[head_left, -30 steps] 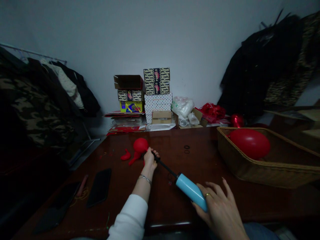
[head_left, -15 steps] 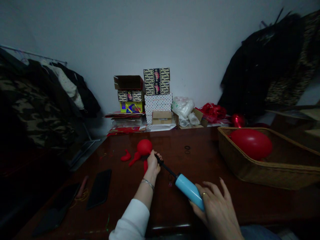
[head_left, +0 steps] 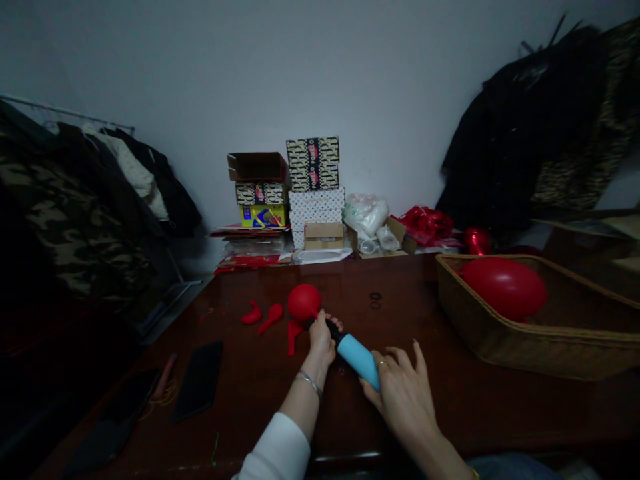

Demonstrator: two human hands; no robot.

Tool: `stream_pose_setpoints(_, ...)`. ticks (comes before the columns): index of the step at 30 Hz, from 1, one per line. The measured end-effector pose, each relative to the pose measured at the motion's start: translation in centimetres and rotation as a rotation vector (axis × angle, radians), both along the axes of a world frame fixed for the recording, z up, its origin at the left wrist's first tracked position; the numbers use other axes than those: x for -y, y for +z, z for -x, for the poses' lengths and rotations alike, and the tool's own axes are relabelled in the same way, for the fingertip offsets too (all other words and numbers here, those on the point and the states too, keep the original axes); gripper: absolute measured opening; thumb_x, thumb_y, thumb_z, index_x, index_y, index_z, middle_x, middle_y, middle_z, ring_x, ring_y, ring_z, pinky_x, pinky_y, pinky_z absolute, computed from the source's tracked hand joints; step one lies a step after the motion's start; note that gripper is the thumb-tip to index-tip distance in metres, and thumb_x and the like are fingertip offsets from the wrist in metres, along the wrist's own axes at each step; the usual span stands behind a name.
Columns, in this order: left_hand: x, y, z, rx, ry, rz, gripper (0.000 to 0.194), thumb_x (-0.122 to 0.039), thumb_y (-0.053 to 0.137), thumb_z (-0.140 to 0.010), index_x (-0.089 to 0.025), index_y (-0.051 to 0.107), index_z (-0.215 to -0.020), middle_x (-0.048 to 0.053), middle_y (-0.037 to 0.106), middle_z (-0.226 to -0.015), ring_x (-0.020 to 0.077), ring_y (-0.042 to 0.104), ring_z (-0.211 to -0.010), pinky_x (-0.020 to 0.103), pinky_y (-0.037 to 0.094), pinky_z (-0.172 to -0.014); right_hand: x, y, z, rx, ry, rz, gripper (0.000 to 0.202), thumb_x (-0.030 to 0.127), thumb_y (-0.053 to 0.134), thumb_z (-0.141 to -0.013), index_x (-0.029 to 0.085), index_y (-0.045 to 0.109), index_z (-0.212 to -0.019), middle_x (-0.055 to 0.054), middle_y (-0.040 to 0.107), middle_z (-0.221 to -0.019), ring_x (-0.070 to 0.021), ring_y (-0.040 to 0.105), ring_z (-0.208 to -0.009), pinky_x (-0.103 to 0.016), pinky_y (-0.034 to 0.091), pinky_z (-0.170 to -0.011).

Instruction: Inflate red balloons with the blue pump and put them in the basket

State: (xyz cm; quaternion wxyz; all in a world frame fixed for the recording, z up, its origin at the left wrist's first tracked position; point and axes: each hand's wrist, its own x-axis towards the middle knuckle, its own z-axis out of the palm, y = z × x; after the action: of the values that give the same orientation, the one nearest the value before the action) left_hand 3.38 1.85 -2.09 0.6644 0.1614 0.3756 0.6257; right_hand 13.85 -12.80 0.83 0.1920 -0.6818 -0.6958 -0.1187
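Note:
My left hand [head_left: 321,339] is closed round the black nozzle end of a blue hand pump [head_left: 359,360], pinching the neck of a partly inflated red balloon [head_left: 304,302] there. My right hand [head_left: 403,387] grips the rear end of the pump's blue barrel, with some fingers stretched out. The black rod between barrel and nozzle end is hardly visible. Flat red balloons [head_left: 271,318] lie on the dark wooden table [head_left: 400,307] to the left of the balloon, one of them just below it.
A wicker basket [head_left: 525,343] with a large red balloon [head_left: 503,288] stands at the right. Two phones, one here [head_left: 199,380], lie at the left. Black rings [head_left: 375,300] lie mid-table. Stacked boxes [head_left: 315,213] and a plastic bag [head_left: 367,213] stand behind. Clothes hang on both sides.
The barrel has slid up towards the nozzle, so the rod no longer shows. My right hand has moved up and left; my left hand and the balloon have shifted slightly right.

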Motion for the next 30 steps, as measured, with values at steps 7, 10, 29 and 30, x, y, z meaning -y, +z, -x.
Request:
stream_pose_setpoints(7,-1.1,-0.6,0.9,-0.034,0.047,-0.012,0.024,-0.028,0.052,-0.084,-0.017,0.042,-0.065,-0.004,0.043,-0.047,0.0071,0.041,-0.036,0.018,0.031,-0.037,0.3,-0.7,0.2,-0.034,0.022,-0.008,0.036,0.038,0.057,-0.079,0.015,0.061,-0.106,-0.007,0.069,-0.087,-0.0265,0.053,-0.102,-0.052,0.009,-0.108)
stream_pose_setpoints(10,-2.0,-0.8,1.8,-0.017,0.053,-0.027,0.026,-0.033,0.056,-0.081,-0.018,0.042,-0.066,-0.006,0.041,-0.048,0.0063,0.04,-0.035,0.017,0.029,-0.036,0.8,-1.2,-0.3,-0.039,0.033,-0.032,0.035,0.037,0.058,-0.078,0.016,0.062,-0.105,-0.007,0.069,-0.087,-0.0268,0.054,-0.101,-0.053,0.009,-0.108)
stream_pose_setpoints(29,-3.9,1.4,5.3,-0.004,0.107,-0.027,0.023,-0.024,0.046,-0.087,-0.017,0.041,-0.066,-0.005,0.041,-0.049,0.0057,0.039,-0.037,0.015,0.029,-0.037,2.9,-1.5,-2.8,-0.056,0.119,-0.184,0.035,0.037,0.066,-0.068,0.02,0.062,-0.099,-0.002,0.07,-0.086,-0.0261,0.058,-0.098,-0.054,0.012,-0.107)
stream_pose_setpoints(30,-3.8,1.2,5.2,-0.002,0.107,-0.026,0.022,-0.024,0.046,-0.087,-0.017,0.041,-0.066,-0.005,0.041,-0.049,0.0058,0.039,-0.037,0.016,0.029,-0.037,2.8,-1.4,-2.8,-0.051,0.116,-0.174,0.035,0.037,0.066,-0.068,0.02,0.062,-0.099,-0.003,0.07,-0.087,-0.0262,0.057,-0.098,-0.055,0.011,-0.107)
